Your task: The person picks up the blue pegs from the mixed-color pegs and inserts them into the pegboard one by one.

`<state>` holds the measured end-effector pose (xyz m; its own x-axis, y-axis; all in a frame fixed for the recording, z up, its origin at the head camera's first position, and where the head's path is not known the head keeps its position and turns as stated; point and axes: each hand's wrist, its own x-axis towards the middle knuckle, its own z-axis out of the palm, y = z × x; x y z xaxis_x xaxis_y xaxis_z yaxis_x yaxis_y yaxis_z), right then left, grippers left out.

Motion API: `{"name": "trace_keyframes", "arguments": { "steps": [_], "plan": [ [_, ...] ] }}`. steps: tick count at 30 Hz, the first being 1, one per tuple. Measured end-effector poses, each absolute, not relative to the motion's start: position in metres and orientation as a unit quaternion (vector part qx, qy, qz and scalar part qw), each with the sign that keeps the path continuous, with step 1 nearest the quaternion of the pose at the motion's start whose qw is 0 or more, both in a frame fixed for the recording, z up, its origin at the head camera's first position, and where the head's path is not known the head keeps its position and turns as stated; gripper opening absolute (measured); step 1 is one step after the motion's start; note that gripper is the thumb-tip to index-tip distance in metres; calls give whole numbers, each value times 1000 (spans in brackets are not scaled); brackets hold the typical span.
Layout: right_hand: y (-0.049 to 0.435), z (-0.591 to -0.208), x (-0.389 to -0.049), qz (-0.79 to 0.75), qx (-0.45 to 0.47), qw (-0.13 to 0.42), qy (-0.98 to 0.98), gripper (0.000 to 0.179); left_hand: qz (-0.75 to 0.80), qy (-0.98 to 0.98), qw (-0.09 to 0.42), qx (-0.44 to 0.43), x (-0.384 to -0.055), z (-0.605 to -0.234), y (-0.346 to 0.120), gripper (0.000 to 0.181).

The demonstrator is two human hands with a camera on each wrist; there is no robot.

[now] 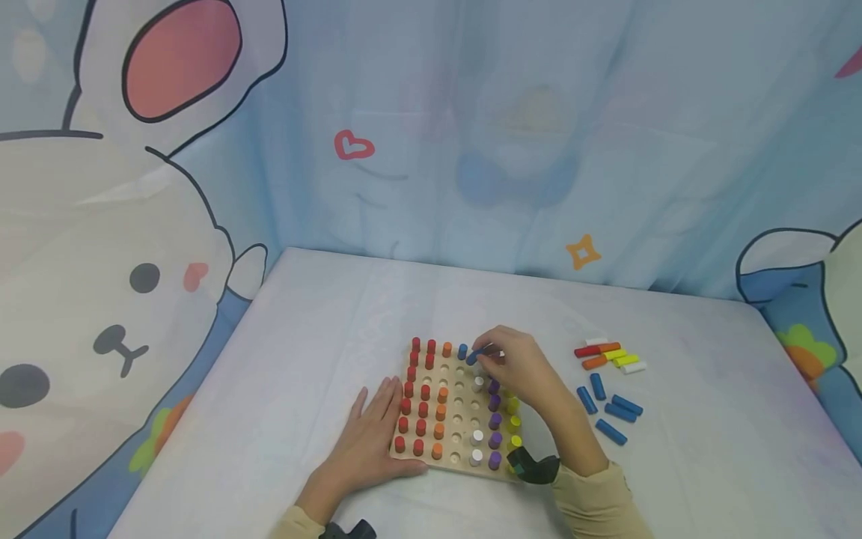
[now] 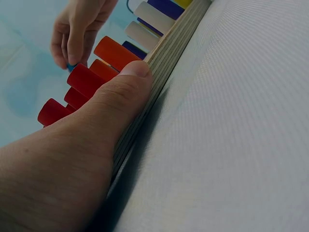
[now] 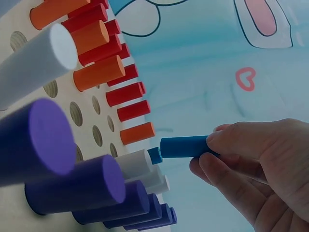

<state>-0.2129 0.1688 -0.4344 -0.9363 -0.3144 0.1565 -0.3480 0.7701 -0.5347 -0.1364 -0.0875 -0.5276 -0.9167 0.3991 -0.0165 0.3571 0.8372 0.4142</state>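
A wooden pegboard (image 1: 447, 464) lies on the table, with red, orange, white, purple and yellow pegs standing in its holes. My left hand (image 1: 367, 445) rests against its left side, fingers fairly straight. In the left wrist view the thumb (image 2: 130, 82) touches the board's edge beside an orange peg (image 2: 116, 53). Over the far side of the board, my right hand (image 1: 521, 367) pinches a blue peg (image 3: 186, 147) between thumb and fingertips. One blue peg (image 1: 462, 351) stands in the far row just left of it. Several holes in the middle columns are bare.
Right of the board lie several loose blue pegs (image 1: 620, 412). Behind them is a small group of red, orange, yellow and white pegs, including a red peg (image 1: 587, 351). A patterned curtain (image 1: 431, 187) hangs behind the white table (image 1: 323, 322).
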Motion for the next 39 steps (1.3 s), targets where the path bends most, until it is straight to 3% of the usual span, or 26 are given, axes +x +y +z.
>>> {"name": "trace_keyframes", "arguments": {
  "steps": [13, 31, 39],
  "plan": [
    [162, -443, -211, 281, 175, 9, -943, 13, 208, 956, 40, 204, -135, -531, -87, 125],
    [156, -442, -209, 232, 203, 29, -951, 11, 203, 956, 56, 202, -137, -529, -86, 125],
    [134, -431, -213, 138, 244, -6, -960, 17, 201, 956, 36, 209, -138, -530, -89, 124]
  ]
}}
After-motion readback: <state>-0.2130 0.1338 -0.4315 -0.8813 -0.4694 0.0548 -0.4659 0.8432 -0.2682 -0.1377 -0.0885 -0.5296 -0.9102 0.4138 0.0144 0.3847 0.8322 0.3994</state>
